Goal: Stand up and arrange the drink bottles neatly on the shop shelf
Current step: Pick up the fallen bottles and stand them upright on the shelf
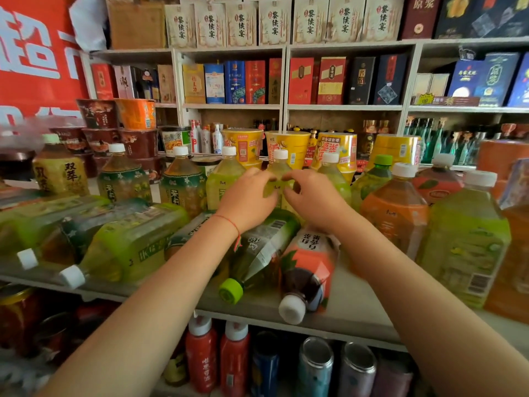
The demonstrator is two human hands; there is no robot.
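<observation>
A pale green bottle with a white cap [280, 167] stands upright at the middle of the shelf [352, 305]. My left hand [249, 200] and my right hand [310, 196] both grip its body from either side. Upright bottles line the back row on both sides of it. In front of my hands lie a green-capped bottle [257, 259] and a red-labelled white-capped bottle [309, 270], caps toward me. To the left lie several more bottles on their sides, among them a yellow-green one [128, 247].
Large upright orange [392, 216] and green [466, 245] bottles stand at the right. Instant noodle cups [289, 147] are stacked behind the row. Boxed goods fill the wall shelves behind. Red bottles [201, 353] and cans [315, 365] sit on the lower shelf.
</observation>
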